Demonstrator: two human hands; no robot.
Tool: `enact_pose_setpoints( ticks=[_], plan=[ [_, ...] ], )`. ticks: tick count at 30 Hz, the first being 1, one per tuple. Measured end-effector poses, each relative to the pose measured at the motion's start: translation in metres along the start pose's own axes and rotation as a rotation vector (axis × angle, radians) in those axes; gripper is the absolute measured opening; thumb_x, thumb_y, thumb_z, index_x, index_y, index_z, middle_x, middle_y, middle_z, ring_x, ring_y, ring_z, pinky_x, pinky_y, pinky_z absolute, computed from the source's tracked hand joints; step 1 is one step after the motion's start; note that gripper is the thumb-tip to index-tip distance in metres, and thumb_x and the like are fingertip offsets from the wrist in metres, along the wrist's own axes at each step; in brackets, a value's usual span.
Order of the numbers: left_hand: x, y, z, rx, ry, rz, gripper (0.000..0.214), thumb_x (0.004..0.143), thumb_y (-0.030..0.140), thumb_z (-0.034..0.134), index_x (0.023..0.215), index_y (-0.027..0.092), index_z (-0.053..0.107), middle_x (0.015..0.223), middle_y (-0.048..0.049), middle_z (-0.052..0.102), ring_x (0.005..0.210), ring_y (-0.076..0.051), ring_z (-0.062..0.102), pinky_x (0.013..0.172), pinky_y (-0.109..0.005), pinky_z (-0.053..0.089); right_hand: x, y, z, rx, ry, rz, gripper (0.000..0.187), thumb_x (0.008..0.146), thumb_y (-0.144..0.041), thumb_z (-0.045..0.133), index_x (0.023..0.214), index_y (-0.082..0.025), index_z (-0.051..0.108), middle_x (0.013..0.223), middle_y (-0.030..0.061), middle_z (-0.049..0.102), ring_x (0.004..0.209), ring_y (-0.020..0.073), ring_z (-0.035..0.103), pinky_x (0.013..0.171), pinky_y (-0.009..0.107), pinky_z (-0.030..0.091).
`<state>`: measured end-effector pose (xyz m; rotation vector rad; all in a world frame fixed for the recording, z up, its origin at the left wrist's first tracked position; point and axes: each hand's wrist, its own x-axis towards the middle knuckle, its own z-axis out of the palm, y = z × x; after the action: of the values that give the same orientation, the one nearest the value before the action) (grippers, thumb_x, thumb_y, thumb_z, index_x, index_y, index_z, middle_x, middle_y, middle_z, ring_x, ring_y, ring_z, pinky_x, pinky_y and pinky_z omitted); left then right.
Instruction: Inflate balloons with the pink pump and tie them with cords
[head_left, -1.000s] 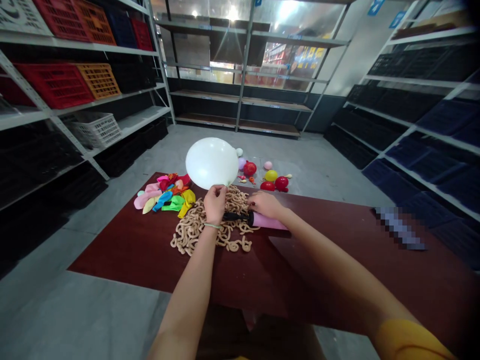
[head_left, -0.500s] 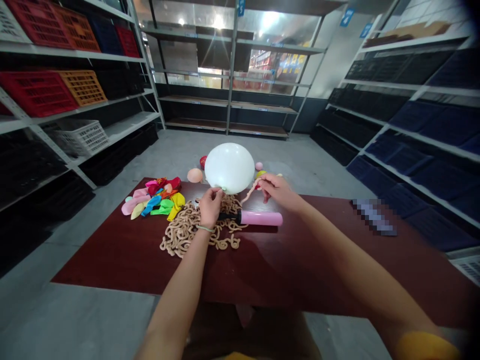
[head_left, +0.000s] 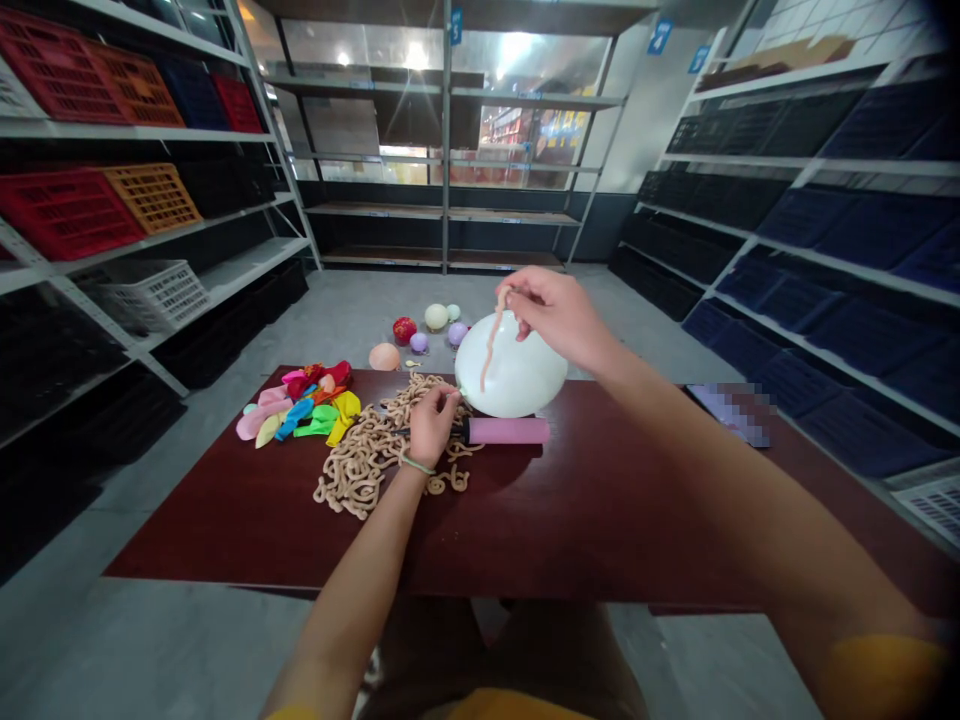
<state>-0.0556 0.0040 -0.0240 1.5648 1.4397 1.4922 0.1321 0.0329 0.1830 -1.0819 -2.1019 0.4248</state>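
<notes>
Head: red table [head_left: 300,540], shelves [head_left: 225,250]; left grip [head_left: 431,428] clamps white balloon [head_left: 517,365], right grip [head_left: 559,312] tan strand [head_left: 491,335].

The white balloon [head_left: 511,365] is glossy, smooth latex, the tan strands [head_left: 367,462] duller rubber, and the pink pump [head_left: 507,431] smooth plastic. The tabletop [head_left: 247,530] has a dark red semi-gloss laminate finish. The shelves [head_left: 135,133] are painted metal, the crates [head_left: 64,215] plastic, the floor [head_left: 60,620] matt concrete.

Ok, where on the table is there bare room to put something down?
The table is bare right of the pink pump, and along the near edge below the tan twisted balloons. It's crowded from the coloured balloons across to the pump, where the white balloon and left hand sit.
</notes>
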Motion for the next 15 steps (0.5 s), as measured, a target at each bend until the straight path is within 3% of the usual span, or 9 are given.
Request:
enact_pose_setpoints(
  ticks=[6, 12, 15],
  plan=[
    [-0.006, 0.01, 0.0, 0.062, -0.005, 0.067, 0.018, 0.089, 0.035, 0.059, 0.091, 0.021, 0.07, 0.078, -0.0011, 0.067, 0.071, -0.016, 0.058, 0.072, -0.025, 0.044, 0.025, -0.005, 0.032, -0.367, 0.019, -0.055, 0.014, 0.094, -0.026, 0.05, 0.105, -0.021, 0.057, 0.084, 0.0011, 0.068, 0.075, 0.0172, 0.061, 0.066, 0.029, 0.039],
    [-0.006, 0.009, 0.001, 0.114, -0.017, 0.161, 0.014, 0.092, 0.03, 0.057, 0.094, 0.022, 0.069, 0.09, -0.0041, 0.069, 0.083, -0.018, 0.062, 0.083, -0.029, 0.047, 0.011, 0.002, 0.058, -0.592, -0.157, -0.096, 0.017, 0.097, -0.021, 0.044, 0.097, -0.019, 0.061, 0.088, 0.0064, 0.071, 0.075, 0.0197, 0.061, 0.064, 0.031, 0.037],
    [-0.004, 0.007, 0.0, 0.166, 0.04, 0.251, 0.014, 0.092, 0.028, 0.057, 0.094, 0.02, 0.07, 0.1, -0.0081, 0.063, 0.093, -0.02, 0.06, 0.087, -0.033, 0.049, 0.002, 0.006, 0.065, -0.646, -0.219, -0.131, 0.018, 0.096, -0.021, 0.045, 0.095, -0.018, 0.063, 0.093, 0.009, 0.071, 0.076, 0.0208, 0.062, 0.064, 0.032, 0.039]
  ],
)
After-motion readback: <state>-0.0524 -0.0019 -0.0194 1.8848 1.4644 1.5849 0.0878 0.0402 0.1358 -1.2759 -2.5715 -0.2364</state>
